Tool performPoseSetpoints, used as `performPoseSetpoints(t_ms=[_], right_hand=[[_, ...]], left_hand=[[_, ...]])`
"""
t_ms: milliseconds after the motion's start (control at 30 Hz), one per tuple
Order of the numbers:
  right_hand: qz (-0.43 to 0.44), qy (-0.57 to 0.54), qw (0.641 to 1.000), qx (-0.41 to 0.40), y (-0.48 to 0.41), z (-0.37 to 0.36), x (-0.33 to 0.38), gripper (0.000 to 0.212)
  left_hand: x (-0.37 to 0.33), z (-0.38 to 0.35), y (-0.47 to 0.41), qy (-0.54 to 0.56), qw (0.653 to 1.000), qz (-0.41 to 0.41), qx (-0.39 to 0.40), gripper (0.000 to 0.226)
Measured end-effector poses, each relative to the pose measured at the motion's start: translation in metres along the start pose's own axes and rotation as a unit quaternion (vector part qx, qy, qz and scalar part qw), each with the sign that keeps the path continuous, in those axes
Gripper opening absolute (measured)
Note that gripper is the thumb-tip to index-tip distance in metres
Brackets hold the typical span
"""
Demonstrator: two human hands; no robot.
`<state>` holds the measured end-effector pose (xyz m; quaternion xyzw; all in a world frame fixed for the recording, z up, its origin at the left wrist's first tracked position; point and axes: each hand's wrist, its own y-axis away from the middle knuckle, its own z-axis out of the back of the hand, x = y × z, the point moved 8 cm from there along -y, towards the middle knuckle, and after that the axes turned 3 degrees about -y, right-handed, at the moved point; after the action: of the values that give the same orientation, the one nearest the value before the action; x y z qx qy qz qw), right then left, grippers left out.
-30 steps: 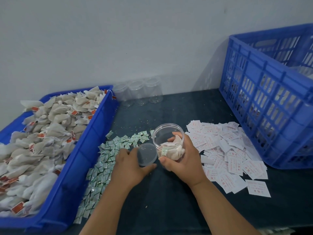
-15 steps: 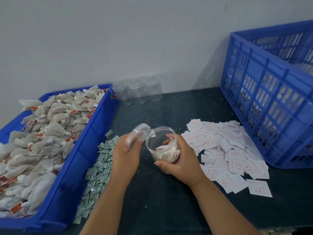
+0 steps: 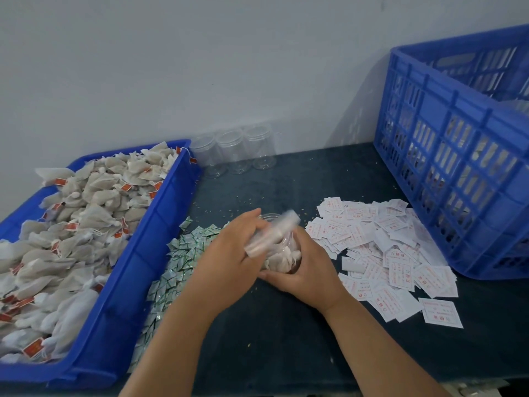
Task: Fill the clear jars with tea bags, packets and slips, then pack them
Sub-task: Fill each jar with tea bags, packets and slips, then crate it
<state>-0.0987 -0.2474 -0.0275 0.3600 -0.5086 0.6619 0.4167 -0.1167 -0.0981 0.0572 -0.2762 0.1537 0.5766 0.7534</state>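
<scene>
Head view. My left hand [image 3: 229,253] holds a clear lid [image 3: 272,232] with its fingers curled round it. The lid is motion-blurred and tilted over the mouth of the jar [image 3: 288,245]. My right hand [image 3: 307,272] grips the jar, fingers wrapped round its wall. The jar is at mid-table [image 3: 286,339], between the green packets [image 3: 183,253] and the white slips [image 3: 386,247], and contains tea bags [image 3: 282,258]. I cannot tell whether its base touches the table.

A blue tray [image 3: 137,253] heaped with more tea bags stands at the left. Three empty jars [image 3: 232,150] stand in a row against the wall. A blue crate [image 3: 458,167] stands at the right, just beside the slips.
</scene>
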Motion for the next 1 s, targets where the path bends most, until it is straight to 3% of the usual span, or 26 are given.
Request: performPoseSetpoints(t_ms=[33,100,167,300,400,467,533,600,667,867,1000], right_hand=[[-0.004,-0.002,1.0,0.001,0.0,0.0,0.0,0.069],[-0.013,-0.006,1.0,0.004,0.001,-0.001,0.0,0.073],[-0.015,-0.008,1.0,0.002,0.001,0.0,0.001,0.074],[-0.026,-0.005,1.0,0.017,0.0,-0.001,0.001,0.076],[-0.03,0.002,0.999,0.023,0.0,-0.003,0.001,0.073],[-0.029,0.004,0.999,0.023,0.0,-0.003,0.001,0.07],[-0.024,0.003,0.999,0.023,0.001,-0.003,0.002,0.067],[-0.027,0.0,0.999,0.024,0.001,-0.003,0.002,0.066],[-0.03,0.0,0.999,0.03,0.0,-0.005,0.001,0.069],[-0.005,0.009,1.0,0.018,0.002,-0.005,0.005,0.056],[0.014,0.029,0.999,0.02,0.001,-0.006,0.006,0.047]], left_hand=[[0.006,0.005,0.0,0.053,0.996,0.041,-0.057,0.025],[0.023,0.017,0.004,0.111,0.975,0.12,-0.153,0.033],[0.036,0.025,0.002,0.076,0.973,0.135,-0.168,0.032],[0.04,0.006,-0.015,-0.078,0.995,0.054,0.032,0.078],[0.036,-0.007,-0.011,-0.094,0.986,0.02,0.137,0.08],[0.034,-0.013,-0.003,-0.106,0.974,0.009,0.201,0.094],[0.029,-0.013,0.001,-0.094,0.972,0.013,0.216,0.107],[0.02,-0.006,-0.005,-0.05,0.982,0.052,0.175,0.114],[0.01,-0.006,-0.011,-0.032,0.986,0.088,0.136,0.11],[-0.015,-0.017,-0.016,-0.087,0.991,0.079,0.056,0.062],[-0.023,-0.023,-0.011,-0.159,0.984,0.072,0.028,0.058]])
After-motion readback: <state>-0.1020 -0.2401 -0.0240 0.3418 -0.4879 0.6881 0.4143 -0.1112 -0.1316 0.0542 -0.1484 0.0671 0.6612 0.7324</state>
